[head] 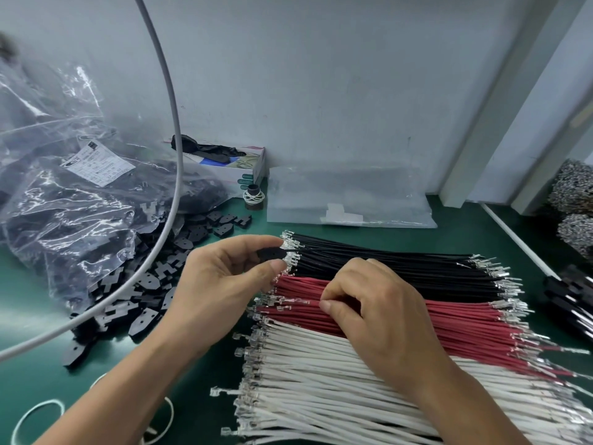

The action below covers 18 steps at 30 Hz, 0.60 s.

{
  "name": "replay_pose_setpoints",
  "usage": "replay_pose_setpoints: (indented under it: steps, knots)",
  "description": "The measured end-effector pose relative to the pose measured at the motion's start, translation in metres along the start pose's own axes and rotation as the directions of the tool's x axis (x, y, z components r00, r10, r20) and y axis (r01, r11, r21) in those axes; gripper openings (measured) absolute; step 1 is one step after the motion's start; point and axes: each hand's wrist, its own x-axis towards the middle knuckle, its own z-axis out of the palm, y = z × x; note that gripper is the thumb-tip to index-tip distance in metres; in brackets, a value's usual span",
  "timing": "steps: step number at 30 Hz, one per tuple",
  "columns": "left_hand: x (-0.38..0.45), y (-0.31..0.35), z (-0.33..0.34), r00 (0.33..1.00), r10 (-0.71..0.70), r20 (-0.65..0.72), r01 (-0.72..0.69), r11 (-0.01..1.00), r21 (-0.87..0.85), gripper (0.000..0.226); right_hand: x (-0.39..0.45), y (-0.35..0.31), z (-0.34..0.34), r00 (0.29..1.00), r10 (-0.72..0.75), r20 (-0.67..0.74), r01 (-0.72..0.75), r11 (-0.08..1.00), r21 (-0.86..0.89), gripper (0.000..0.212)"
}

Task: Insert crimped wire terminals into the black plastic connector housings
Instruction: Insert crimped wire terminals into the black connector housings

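On the green bench (38, 293) we have a wide bed of wires, black (401, 268), red (449, 322) and white (321, 374), lying side by side, with a clear bag (73, 203) spilling loose black housings (134, 293) to our left. Our left hand (221, 277) pinches one black housing (269, 254) between thumb and fingers just above the wire ends, while our right hand (378, 313) curls its thumb and forefinger onto the red wires. We should probably lift a single red wire by its insulation, then line its metal tip squarely with a slot before pushing.

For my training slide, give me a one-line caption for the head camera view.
Left hand holds a black housing while right hand pinches a red wire.
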Motion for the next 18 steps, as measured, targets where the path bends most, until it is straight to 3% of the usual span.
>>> replay_pose_setpoints:
  steps: [3,7,12,18]
  knots:
    - [0.0011,0.0023,-0.0021,1.0,-0.021,-0.01,0.02,0.999,-0.029,0.032,-0.0008,0.0031,-0.0038,0.999,0.031,0.01,-0.031,0.997,0.069,0.009]
    - [0.0009,0.0034,-0.001,0.999,-0.042,0.02,0.043,0.997,-0.069,0.037,0.0019,-0.001,-0.0012,0.998,-0.018,0.065,0.016,0.999,0.032,0.003]
    - [0.0014,0.003,-0.0044,0.996,-0.077,0.042,0.081,0.991,-0.106,0.037,0.0024,0.0034,-0.0066,0.993,0.02,-0.12,-0.007,0.994,0.108,0.007]
    - [0.0013,0.0006,-0.0028,0.971,-0.141,0.193,0.192,0.942,-0.277,0.036,0.001,-0.0015,-0.0065,0.985,-0.024,-0.171,0.055,0.982,0.18,0.015]
